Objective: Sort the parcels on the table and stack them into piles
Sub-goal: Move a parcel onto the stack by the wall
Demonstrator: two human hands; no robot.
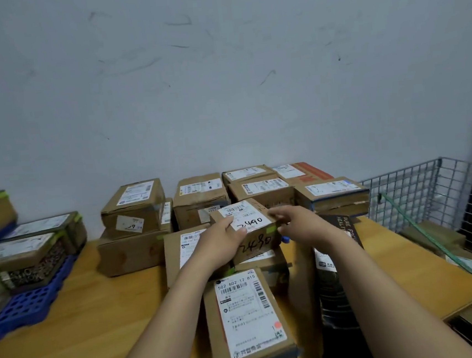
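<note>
Nearest parcel [251,318] reads 502 602 12 815; left hand [223,240] and right hand [299,221] grip box [256,241] marked 2480.

The wooden desk [84,323] stood against a pale wall [221,93]. On it lay a blue perforated tray [31,308] at the left, cardboard parcels [129,255] crowded along the back, and one labelled parcel [248,322] nearest the front.

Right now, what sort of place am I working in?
Likely a courier parcel sorting or pickup room: cardboard parcels with barcoded shipping labels piled on a wooden table, a hand-numbered box being handled, and a wire cage holding more parcels.
</note>
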